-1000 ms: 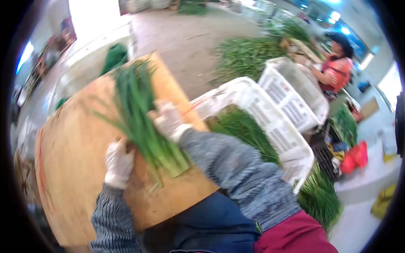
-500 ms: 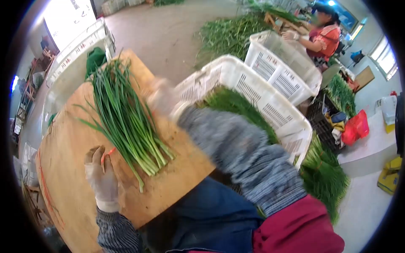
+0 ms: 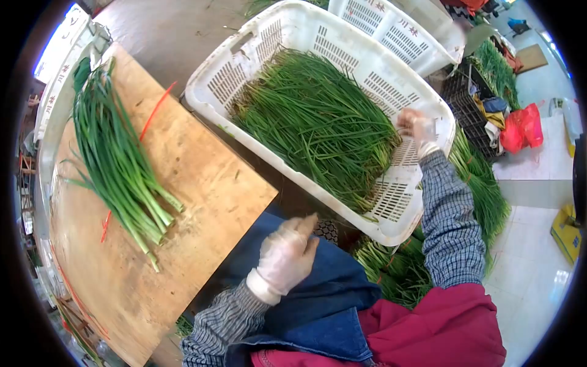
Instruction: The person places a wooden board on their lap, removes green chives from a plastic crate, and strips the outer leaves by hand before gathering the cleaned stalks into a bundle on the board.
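Head view: a bunch of long green stalks (image 3: 116, 159) lies on the worktop (image 3: 208, 202), pale stem ends turned toward the person, which seems to keep those ends within easy reach. A red strip (image 3: 158, 110) shows on both sides of the bunch and appears to pass beneath it, probably so both ends stay free. Beside the worktop stands a white crate (image 3: 306, 27) holding a pile of greens (image 3: 318, 116), placed close, it seems, to spare stretching. The gloved right hand (image 3: 419, 127) is inside the crate near the pile's root ends, fingers curled; I cannot tell whether its grip holds anything. The gloved left hand (image 3: 286, 254) hangs over the blue cloth (image 3: 342, 269) on the lap, its grip loosely spread, with nothing visible in it.
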{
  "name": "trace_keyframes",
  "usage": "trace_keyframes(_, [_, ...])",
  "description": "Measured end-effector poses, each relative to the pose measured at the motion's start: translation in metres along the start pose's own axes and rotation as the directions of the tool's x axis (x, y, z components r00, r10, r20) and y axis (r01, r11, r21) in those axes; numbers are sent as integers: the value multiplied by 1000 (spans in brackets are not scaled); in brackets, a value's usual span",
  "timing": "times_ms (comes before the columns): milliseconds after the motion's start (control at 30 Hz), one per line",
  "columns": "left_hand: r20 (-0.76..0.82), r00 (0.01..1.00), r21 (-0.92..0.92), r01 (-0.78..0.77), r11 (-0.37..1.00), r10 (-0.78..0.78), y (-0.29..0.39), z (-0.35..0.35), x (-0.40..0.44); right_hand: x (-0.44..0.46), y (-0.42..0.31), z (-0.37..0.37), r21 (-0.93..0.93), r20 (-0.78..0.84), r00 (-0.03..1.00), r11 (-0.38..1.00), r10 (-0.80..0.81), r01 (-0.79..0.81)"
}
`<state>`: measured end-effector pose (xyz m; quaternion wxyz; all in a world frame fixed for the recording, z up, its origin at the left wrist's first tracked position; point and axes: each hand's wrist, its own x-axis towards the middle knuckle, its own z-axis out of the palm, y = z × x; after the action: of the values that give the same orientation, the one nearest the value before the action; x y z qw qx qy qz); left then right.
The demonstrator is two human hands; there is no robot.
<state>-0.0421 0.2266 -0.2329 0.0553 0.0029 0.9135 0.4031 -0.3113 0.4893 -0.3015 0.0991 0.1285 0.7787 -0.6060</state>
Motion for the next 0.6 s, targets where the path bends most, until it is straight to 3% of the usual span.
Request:
trace_keyframes(200, [87, 993, 218, 57, 974, -77, -14, 33, 52, 39, 144, -40, -167, -222, 922, 919, 318, -358])
trace_keyframes(300, [103, 993, 374, 17, 927, -60, -22, 52, 72, 71, 177, -50, -645, -232, 957, 708, 174, -286])
trace_keyframes(333, [118, 991, 432, 6, 902, -63, -25, 57, 78, 76, 182, -54, -726, -233, 969, 649, 78, -227])
trace_keyframes(433, [190, 979, 469, -28, 883, -70, -30, 60, 93, 105, 192, -54, -818, -250, 967, 545, -53, -181])
trace_keyframes(600, [273, 957, 356, -3, 935, -101, -35, 49, 106, 134, 195, -50, -882, -69, 994, 470, -79, -24])
